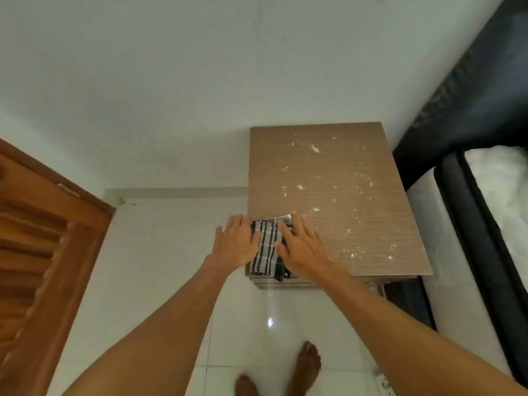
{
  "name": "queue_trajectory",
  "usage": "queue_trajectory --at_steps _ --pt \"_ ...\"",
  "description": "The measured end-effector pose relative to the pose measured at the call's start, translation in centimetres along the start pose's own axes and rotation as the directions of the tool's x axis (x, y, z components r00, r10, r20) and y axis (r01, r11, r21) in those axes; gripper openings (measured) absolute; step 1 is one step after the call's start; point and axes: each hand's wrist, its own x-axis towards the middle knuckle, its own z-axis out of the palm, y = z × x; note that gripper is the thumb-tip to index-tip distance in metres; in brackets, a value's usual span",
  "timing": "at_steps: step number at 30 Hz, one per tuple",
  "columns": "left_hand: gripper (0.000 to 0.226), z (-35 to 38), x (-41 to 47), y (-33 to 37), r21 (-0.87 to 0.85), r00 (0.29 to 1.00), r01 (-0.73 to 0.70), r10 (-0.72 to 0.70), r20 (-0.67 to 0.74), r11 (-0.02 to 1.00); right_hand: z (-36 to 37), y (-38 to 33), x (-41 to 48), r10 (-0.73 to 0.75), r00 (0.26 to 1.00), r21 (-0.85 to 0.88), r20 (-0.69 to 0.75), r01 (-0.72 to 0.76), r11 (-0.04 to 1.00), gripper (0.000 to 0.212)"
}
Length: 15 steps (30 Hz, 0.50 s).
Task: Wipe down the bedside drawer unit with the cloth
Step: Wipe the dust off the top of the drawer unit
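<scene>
Left hand [237, 242] and right hand [303, 250] press flat, fingers straight, on the striped cloth [267, 248] at the near left corner of the bedside drawer unit [343, 190]. Its woodgrain top is flecked white, and a bed [468, 212] stands alongside.

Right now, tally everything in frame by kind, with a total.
Hands: 2, left hand, right hand
Striped cloth: 1
Drawer unit: 1
Wooden door: 1
Bed: 1
Bare feet: 2, left foot, right foot
Total: 8
</scene>
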Motion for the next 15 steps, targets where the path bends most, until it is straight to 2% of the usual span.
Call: queue_trajectory --at_steps 4,10,15 --pt "0.04 2.4 2.8 -2.0 0.031 0.998 0.013 -0.015 0.053 0.999 3.7 0.5 3.0 0.039 0.997 -0.072 0.062 -0.034 0.997 0.07" --pt "0.05 3.9 5.9 -4.2 0.057 0.991 -0.062 0.055 0.118 0.996 7.0 -0.5 5.8 0.156 0.988 -0.111 0.003 -0.154 0.982 0.094" --pt "0.054 4.8 6.8 -5.3 0.062 0.986 -0.107 0.098 0.132 0.992 7.9 -1.8 6.4 0.226 0.972 -0.09 -0.065 -0.231 0.969 0.094"
